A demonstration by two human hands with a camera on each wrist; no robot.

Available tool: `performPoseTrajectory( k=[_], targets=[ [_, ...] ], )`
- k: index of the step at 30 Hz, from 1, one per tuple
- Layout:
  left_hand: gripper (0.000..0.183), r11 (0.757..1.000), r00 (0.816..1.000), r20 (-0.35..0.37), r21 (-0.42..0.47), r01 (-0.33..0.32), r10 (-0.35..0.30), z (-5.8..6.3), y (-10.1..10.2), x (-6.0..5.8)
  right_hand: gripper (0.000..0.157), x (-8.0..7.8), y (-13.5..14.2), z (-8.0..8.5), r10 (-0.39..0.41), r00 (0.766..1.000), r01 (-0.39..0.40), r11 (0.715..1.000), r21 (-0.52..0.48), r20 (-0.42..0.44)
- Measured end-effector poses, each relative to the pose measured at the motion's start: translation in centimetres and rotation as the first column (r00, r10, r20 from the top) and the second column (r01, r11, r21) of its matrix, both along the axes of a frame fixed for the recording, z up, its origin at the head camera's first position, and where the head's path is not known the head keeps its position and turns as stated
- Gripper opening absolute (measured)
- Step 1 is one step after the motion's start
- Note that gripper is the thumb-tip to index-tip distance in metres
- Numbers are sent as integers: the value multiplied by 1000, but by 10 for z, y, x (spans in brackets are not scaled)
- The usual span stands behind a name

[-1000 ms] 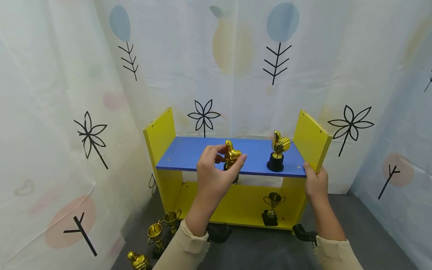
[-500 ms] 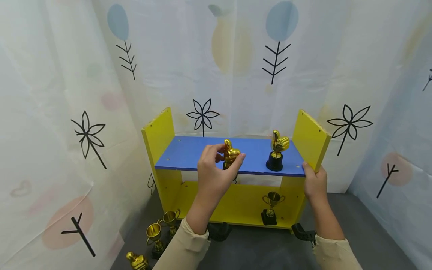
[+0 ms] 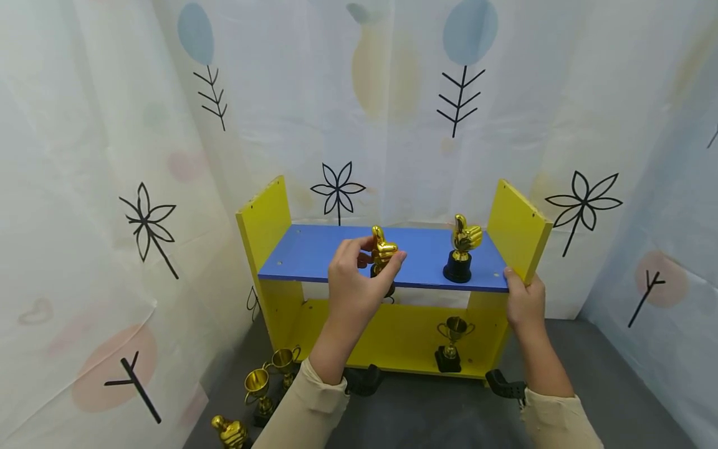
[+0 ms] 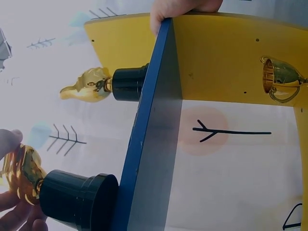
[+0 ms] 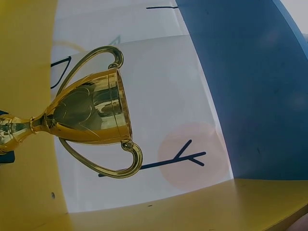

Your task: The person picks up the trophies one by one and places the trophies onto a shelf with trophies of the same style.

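Note:
My left hand pinches a gold thumbs-up trophy by its gold top, between thumb and fingers. In the left wrist view that trophy's black base is tilted, right at the blue shelf board. The right hand grips the front edge of the yellow side panel, thumb by the blue board's corner. Left of this hand, a second thumbs-up trophy stands upright on the blue board. Below it, a gold two-handled cup trophy stands on the lower yellow shelf; the right wrist view shows its cup close up.
Two more cup trophies stand on the grey floor at the unit's front left. Nearer lies or stands another thumbs-up trophy, partly cut off. A yellow left panel bounds the shelf; patterned cloth hangs behind.
The thumbs-up trophy in my left hand has shifted slightly upward and away from me at the blue board's front. My right hand keeps its grip on the yellow panel.

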State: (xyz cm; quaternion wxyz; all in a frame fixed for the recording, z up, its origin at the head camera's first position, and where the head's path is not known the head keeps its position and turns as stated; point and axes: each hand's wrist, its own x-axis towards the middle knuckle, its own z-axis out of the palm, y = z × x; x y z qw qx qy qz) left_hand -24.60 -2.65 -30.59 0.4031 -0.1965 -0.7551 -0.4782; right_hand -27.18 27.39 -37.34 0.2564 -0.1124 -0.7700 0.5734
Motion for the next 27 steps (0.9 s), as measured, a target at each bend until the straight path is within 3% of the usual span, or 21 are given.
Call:
performPoseTrajectory(
  k=[27],
  targets=[
    [48,999,998,50,-27,-43,44,7,5,-9,56,0,1,1,10,1000,-9,1000,-11,19]
  ],
)
